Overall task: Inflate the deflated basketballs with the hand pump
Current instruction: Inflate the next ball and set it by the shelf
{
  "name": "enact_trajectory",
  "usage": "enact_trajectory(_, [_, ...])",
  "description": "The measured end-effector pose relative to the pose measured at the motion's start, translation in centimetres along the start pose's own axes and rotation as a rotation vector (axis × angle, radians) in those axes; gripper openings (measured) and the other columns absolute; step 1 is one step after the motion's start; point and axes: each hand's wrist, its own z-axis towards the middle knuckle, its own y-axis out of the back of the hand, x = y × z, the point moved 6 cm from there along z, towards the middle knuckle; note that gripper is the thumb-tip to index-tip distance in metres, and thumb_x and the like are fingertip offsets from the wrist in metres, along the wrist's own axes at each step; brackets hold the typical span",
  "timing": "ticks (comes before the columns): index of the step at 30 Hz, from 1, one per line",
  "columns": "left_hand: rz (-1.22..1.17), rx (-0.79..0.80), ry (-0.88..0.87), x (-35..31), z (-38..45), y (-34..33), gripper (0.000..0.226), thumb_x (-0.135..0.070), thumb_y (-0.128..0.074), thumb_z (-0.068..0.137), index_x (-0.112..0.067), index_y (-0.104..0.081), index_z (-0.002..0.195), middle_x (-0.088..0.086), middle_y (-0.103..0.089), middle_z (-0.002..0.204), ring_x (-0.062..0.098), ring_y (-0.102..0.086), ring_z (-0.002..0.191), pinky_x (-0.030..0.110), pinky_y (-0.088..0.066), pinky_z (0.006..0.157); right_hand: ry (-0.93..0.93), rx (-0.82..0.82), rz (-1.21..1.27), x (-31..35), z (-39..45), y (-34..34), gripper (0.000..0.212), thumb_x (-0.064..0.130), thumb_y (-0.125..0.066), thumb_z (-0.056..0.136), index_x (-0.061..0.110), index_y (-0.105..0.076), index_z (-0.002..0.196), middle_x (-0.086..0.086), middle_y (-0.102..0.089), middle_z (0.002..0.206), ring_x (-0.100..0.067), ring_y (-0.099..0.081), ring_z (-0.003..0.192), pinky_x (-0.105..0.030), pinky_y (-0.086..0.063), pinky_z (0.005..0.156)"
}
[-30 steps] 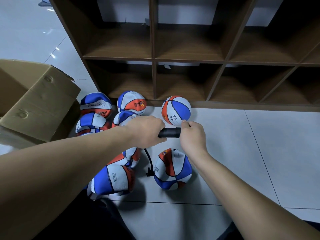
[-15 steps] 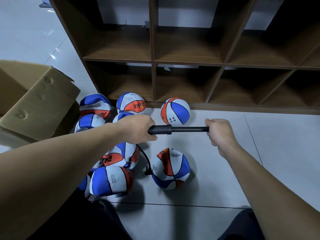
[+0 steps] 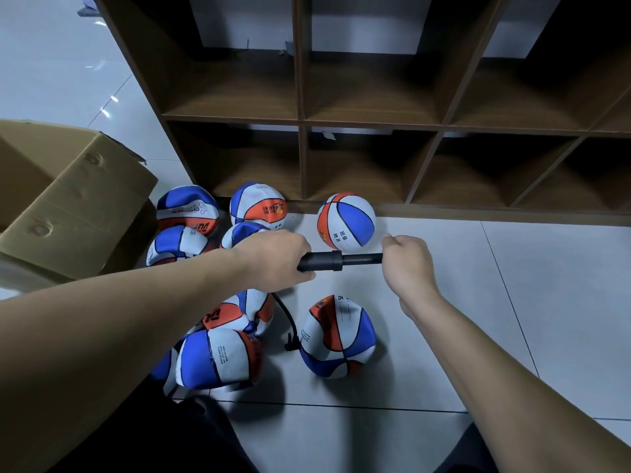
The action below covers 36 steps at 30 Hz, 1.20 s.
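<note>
We're mid-pump on one ball. Our left hand (image 3: 273, 261) is curled round the barrel of the hand pump (image 3: 321, 261), held level above the floor (image 3: 512, 302). Our right hand (image 3: 408, 259) is fisted on the handle end; the handle itself is hidden inside the fist, w/ a short bit of rod (image 3: 362, 258) showing between hand and barrel. The hose (image 3: 285, 314) drops from the left-hand end down to the ball being filled (image 3: 338, 336), which lies on the floor just below the pump and looks creased, only partly full. A round, firm-looking ball (image 3: 346, 221) sits by the shelf unit (image 3: 375, 124); the flat balls (image 3: 218, 360) are piled to our left, near the cardboard box (image 3: 75, 206).

Next, prob. push the rod home, then keep stroking while the left hand holds the barrel steady so the hose end doesn't pull out of the valve.
</note>
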Motion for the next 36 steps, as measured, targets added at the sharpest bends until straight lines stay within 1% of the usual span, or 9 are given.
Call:
enact_trajectory(7, [0.01, -0.023, -0.005, -0.7, 0.1, 0.4, 0.032, -0.053, -0.062, 0.099, -0.029, -0.055, 0.078, -0.005, -0.062, 0.072, 0.017, -0.063, 0.067, 0.04, -0.059, 0.067, 0.049, 0.012, -0.042, 0.8, -1.0, -1.9, 0.046, 0.026, -0.049, 0.11, 0.013, -0.04, 0.066, -0.003, -0.043, 0.064, -0.024, -0.039, 0.062, -0.034, -0.033, 0.06])
enact_trajectory(11, [0.021, -0.029, -0.022, -1.3, 0.1, 0.4, 0.033, -0.052, -0.062, 0.099, -0.029, -0.054, 0.078, -0.005, -0.06, 0.07, 0.017, -0.062, 0.066, 0.039, -0.057, 0.066, 0.061, 0.027, -0.052, 1.0, -1.8, -2.8, 0.045, 0.027, -0.048, 0.11, 0.012, -0.041, 0.068, -0.004, -0.046, 0.066, -0.023, -0.041, 0.062, -0.033, -0.032, 0.056])
enact_trajectory(14, [0.019, -0.032, -0.046, -1.9, 0.0, 0.4, 0.03, -0.051, -0.062, 0.099, -0.03, -0.056, 0.08, -0.006, -0.059, 0.07, 0.016, -0.061, 0.067, 0.04, -0.057, 0.068, 0.071, 0.042, -0.062, 1.1, -2.2, -3.5, 0.043, 0.029, -0.047, 0.111, 0.011, -0.048, 0.072, -0.006, -0.052, 0.072, -0.023, -0.048, 0.065, -0.032, -0.037, 0.056])
enact_trajectory(16, [0.018, -0.033, -0.058, -2.1, 0.0, 0.6, 0.032, -0.051, -0.062, 0.1, -0.03, -0.053, 0.078, -0.006, -0.059, 0.07, 0.015, -0.059, 0.066, 0.037, -0.054, 0.065, 0.081, 0.042, -0.065, 1.3, -2.3, -3.6, 0.043, 0.03, -0.046, 0.112, 0.011, -0.05, 0.073, -0.007, -0.052, 0.074, -0.022, -0.048, 0.065, -0.032, -0.037, 0.056])
enact_trajectory(20, [0.015, -0.042, -0.067, -2.2, 0.1, 0.8, 0.028, -0.051, -0.062, 0.1, -0.03, -0.056, 0.082, -0.005, -0.06, 0.073, 0.015, -0.06, 0.067, 0.037, -0.054, 0.065, 0.087, 0.044, -0.066, 1.7, -2.1, -3.2, 0.042, 0.027, -0.047, 0.111, 0.01, -0.047, 0.072, -0.005, -0.049, 0.07, -0.022, -0.045, 0.064, -0.031, -0.034, 0.055])
enact_trajectory(24, [-0.027, -0.017, -0.064, -2.0, 0.3, 0.6, 0.03, -0.052, -0.064, 0.099, -0.031, -0.054, 0.08, -0.005, -0.061, 0.073, 0.014, -0.061, 0.068, 0.034, -0.05, 0.062, 0.09, 0.061, -0.083, 1.4, -1.4, -2.7, 0.043, 0.027, -0.049, 0.109, 0.011, -0.044, 0.07, -0.004, -0.045, 0.067, -0.023, -0.041, 0.062, -0.032, -0.031, 0.056])
enact_trajectory(28, [-0.056, 0.023, -0.011, -0.5, 0.2, 0.5, 0.03, -0.051, -0.065, 0.098, -0.03, -0.056, 0.079, -0.002, -0.063, 0.075, 0.016, -0.062, 0.069, 0.035, -0.051, 0.062, -0.006, 0.022, -0.04, -0.1, 0.7, 0.4, 0.045, 0.021, -0.053, 0.102, 0.019, -0.032, 0.063, 0.0, -0.031, 0.061, -0.025, -0.028, 0.063, -0.035, -0.022, 0.058])
enact_trajectory(32, [-0.05, 0.053, 0.022, 0.1, -0.1, 0.6, 0.029, -0.051, -0.065, 0.098, -0.03, -0.056, 0.081, -0.001, -0.064, 0.077, 0.018, -0.063, 0.071, 0.034, -0.049, 0.062, -0.142, 0.012, 0.052, -2.0, 2.2, 3.5, 0.042, 0.023, -0.056, 0.099, 0.022, -0.027, 0.069, -0.001, -0.023, 0.062, -0.024, -0.019, 0.06, -0.035, -0.017, 0.058])
enact_trajectory(36, [-0.005, 0.032, 0.016, -0.6, 0.0, 0.5, 0.03, -0.048, -0.063, 0.1, -0.032, -0.051, 0.079, -0.002, -0.064, 0.077, 0.016, -0.062, 0.07, 0.03, -0.045, 0.059, -0.112, -0.031, 0.074, -1.9, 2.2, 3.4, 0.045, 0.022, -0.055, 0.1, 0.023, -0.024, 0.068, 0.0, -0.021, 0.064, -0.024, -0.019, 0.062, -0.037, -0.017, 0.06])
